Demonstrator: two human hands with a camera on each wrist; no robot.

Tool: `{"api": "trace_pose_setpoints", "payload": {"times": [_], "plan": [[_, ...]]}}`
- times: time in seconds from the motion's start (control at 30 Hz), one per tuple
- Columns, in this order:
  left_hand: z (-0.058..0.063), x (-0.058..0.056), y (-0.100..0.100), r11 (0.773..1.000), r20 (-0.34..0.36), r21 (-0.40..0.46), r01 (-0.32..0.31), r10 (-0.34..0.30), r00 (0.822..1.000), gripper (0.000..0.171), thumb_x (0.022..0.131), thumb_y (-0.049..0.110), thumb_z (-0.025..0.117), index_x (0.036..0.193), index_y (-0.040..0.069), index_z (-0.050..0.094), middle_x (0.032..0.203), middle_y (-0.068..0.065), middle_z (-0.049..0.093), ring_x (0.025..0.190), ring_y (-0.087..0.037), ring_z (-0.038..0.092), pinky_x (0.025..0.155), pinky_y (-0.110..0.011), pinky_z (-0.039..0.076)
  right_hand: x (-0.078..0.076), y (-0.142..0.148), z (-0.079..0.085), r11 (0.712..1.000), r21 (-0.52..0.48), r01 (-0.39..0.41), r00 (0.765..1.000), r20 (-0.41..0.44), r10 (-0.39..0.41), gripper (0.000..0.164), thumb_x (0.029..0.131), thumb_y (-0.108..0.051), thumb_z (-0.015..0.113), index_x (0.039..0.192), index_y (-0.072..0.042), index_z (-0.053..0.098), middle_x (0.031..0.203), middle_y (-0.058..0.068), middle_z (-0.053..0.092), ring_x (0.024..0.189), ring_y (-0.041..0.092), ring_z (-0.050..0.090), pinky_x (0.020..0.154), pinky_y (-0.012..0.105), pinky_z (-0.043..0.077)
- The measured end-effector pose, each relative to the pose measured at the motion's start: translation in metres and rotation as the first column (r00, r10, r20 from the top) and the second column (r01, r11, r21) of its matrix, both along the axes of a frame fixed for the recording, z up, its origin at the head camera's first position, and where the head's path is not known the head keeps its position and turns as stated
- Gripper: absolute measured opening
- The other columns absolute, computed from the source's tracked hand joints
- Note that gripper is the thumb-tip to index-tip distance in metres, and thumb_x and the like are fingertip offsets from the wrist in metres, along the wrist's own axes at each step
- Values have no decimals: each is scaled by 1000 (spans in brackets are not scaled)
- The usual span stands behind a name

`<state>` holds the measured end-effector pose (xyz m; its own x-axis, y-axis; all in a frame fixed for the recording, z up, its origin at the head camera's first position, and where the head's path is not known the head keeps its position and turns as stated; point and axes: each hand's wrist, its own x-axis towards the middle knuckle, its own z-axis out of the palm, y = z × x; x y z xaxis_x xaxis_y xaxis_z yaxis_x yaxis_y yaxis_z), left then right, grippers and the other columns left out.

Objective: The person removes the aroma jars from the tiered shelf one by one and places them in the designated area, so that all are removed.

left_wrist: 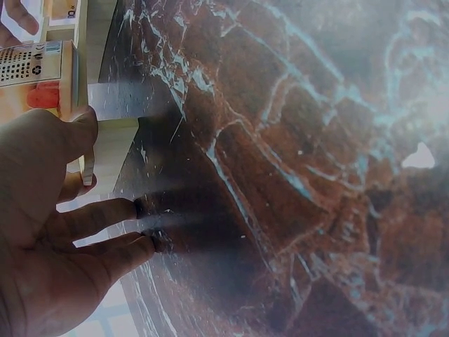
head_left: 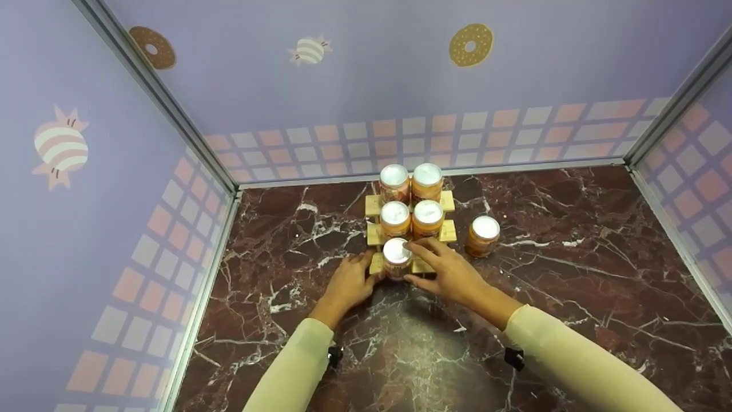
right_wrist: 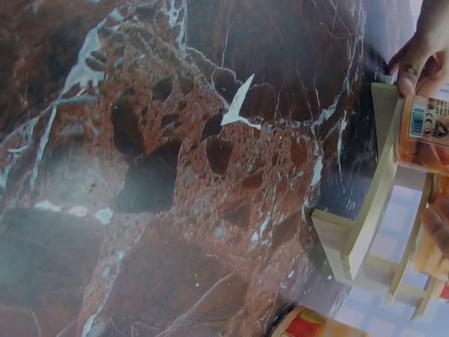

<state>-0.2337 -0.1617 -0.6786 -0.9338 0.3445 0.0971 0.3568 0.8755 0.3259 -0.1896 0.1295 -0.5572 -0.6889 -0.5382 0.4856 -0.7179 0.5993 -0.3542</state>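
Observation:
A stepped wooden rack point(head_left: 374, 234) carries orange jars with white lids, two on each of its back tiers. One more jar point(head_left: 396, 254) stands on the left of the front tier. My left hand point(head_left: 350, 279) grips the rack's left front end, its thumb over the front plank point(left_wrist: 83, 151) just beside this jar. At the jar's right side is my right hand point(head_left: 452, 272), fingers bent and spread around it. A small gap shows between those fingertips and the jar in the wrist views.
A single jar point(head_left: 482, 236) stands on the dark marbled tabletop point(head_left: 549, 286), right of the rack. Patterned panels point(head_left: 366, 80) enclose the table at the back and both sides. The rack's far end is close to the back panel.

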Motion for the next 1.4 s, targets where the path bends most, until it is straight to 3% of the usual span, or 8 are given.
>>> {"api": "trace_pose_setpoints", "payload": {"times": [0.17, 0.33, 0.73, 0.93, 1.23, 1.4], "plan": [[1, 2, 1, 1000, 0, -21, -8, 8, 1000, 74, 104, 46, 71, 163, 6, 53, 153, -27, 66, 144, -48, 62, 128, -58, 45, 0, -4, -1, 1000, 0, -3, 1000, 29, 3, 67, 98, -40, 87, 156, -20, 62, 137, 13, 67, 103, 30, 77, 87, 47, 69], [2, 2, 1, 1000, -3, 24, -10, 10, 1000, 77, 104, 53, 70, 161, 4, 55, 152, -29, 66, 143, -48, 63, 128, -59, 45, -1, -7, -4, 1000, 4, -6, 999, 39, 6, 62, 98, -40, 87, 153, -22, 65, 137, 13, 66, 95, 29, 77, 83, 44, 69], [-2, 0, 0, 1000, -31, 0, 4, -4, 1000, 68, 103, 41, 72, 160, 7, 56, 148, -27, 70, 137, -52, 66, 119, -61, 53, -4, -13, -8, 1000, 6, -1, 999, 54, 1, 61, 98, -38, 87, 152, -21, 65, 137, 14, 65, 85, 24, 73, 75, 40, 68], [-2, 1, 0, 1000, -61, -1, -2, 2, 998, 68, 102, 43, 74, 158, 9, 58, 146, -23, 72, 132, -50, 68, 114, -61, 57, -5, -16, -7, 1000, -8, -11, 997, 71, 11, 62, 98, -37, 87, 153, -20, 64, 137, 14, 64, 80, 20, 68, 73, 39, 67], [1, 1, 1, 1000, -22, 25, -3, 3, 1000, 69, 101, 40, 74, 159, 6, 57, 148, -25, 70, 135, -53, 66, 119, -62, 53, -8, -19, -10, 1000, -4, -2, 997, 77, 2, 61, 99, -39, 86, 153, -21, 64, 135, 15, 64, 82, 22, 70, 77, 45, 68], [11, 6, 2, 998, -6, 58, -7, 8, 1000, 67, 103, 41, 73, 158, 7, 58, 148, -24, 70, 135, -52, 65, 118, -62, 54, -9, -21, -11, 1000, -21, -10, 997, 71, 11, 61, 98, -37, 87, 152, -20, 64, 133, 15, 63, 81, 22, 69, 76, 46, 67]]}}
